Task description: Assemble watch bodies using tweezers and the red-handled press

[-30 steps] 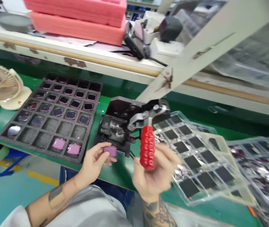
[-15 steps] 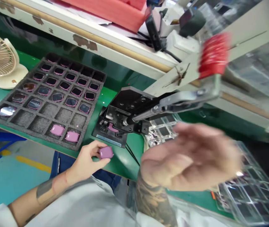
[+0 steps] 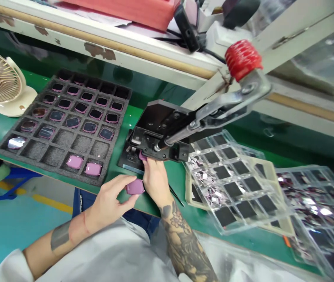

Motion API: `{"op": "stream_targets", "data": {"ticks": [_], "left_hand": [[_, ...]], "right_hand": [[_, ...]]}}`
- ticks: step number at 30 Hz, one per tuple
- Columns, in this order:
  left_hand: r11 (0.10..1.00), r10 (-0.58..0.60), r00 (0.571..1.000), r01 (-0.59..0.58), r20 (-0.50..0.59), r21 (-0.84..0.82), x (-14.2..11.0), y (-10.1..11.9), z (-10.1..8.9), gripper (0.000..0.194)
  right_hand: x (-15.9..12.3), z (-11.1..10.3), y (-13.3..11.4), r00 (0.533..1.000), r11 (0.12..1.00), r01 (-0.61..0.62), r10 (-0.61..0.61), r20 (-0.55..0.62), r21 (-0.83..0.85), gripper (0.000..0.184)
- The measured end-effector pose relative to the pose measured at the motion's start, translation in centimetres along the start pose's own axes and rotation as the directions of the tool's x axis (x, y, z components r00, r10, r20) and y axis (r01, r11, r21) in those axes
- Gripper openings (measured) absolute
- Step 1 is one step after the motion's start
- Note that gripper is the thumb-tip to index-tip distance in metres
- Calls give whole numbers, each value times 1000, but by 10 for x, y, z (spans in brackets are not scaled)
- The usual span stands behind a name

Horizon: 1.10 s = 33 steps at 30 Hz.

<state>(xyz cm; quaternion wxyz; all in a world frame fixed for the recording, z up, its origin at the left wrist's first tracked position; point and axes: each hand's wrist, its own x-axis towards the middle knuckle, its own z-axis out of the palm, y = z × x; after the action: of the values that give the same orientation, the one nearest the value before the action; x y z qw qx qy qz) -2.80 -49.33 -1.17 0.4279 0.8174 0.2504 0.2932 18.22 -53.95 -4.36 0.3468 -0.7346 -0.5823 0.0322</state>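
Between the thumb and fingers of my left hand (image 3: 112,201) is a purple watch case (image 3: 135,187), held just in front of the press. My right hand (image 3: 156,180) reaches in under the head of the black hand press (image 3: 161,137). Its fingertips are hidden there, beside another purple watch case (image 3: 142,156) in the press's fixture. The metal lever of the press rises to the right and ends in a red grip (image 3: 243,59). To the left, a grey foam tray (image 3: 52,155) carries rows of watch cases, several with dark screens up and two with purple backs up.
Clear divided trays (image 3: 228,196) with small shiny parts lie at the right, beside a second clear tray (image 3: 316,203). A cream fan (image 3: 14,98) stands at the far left. Thin black tweezers (image 3: 177,196) lie near my right wrist. A shelf edge runs behind.
My right hand has come down from beside the lever to under the press head. The left hand with the watch case has shifted slightly right. The view has shifted a little.
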Motion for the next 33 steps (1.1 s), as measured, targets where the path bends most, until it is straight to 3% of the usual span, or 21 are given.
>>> {"op": "stream_targets", "data": {"ticks": [6,9,13,19,22,24,27,30,33], "left_hand": [[946,55,998,-63,34,318,40,-8,16,39],[919,60,994,-90,89,385,66,-13,31,38],[915,72,980,-139,185,379,82,-20,42,34],[965,123,970,-166,210,205,68,-18,39,47],[988,137,980,-146,144,54,49,-4,40,43],[995,100,992,-99,75,-21,36,8,41,31],[997,34,999,-36,-37,-64,24,19,31,18],[999,50,973,-52,-225,-5,18,9,0,16],[991,54,891,7,-450,134,12,-17,-47,15]], "right_hand": [[-64,-27,-9,961,987,-79,113,-253,141,51],[-89,-28,-2,932,977,-158,196,-304,144,51],[-101,-25,5,922,952,-213,270,-277,219,49],[-99,-27,1,920,958,-185,247,-304,219,50],[-96,-26,-5,949,991,-25,66,-307,135,60],[-94,-23,-9,957,989,105,-71,-280,107,67],[-88,-20,-13,964,980,172,-147,-222,100,66],[-80,-18,-12,979,983,151,-134,-156,100,61],[-76,-15,-4,980,968,87,-40,-196,235,53]]}}
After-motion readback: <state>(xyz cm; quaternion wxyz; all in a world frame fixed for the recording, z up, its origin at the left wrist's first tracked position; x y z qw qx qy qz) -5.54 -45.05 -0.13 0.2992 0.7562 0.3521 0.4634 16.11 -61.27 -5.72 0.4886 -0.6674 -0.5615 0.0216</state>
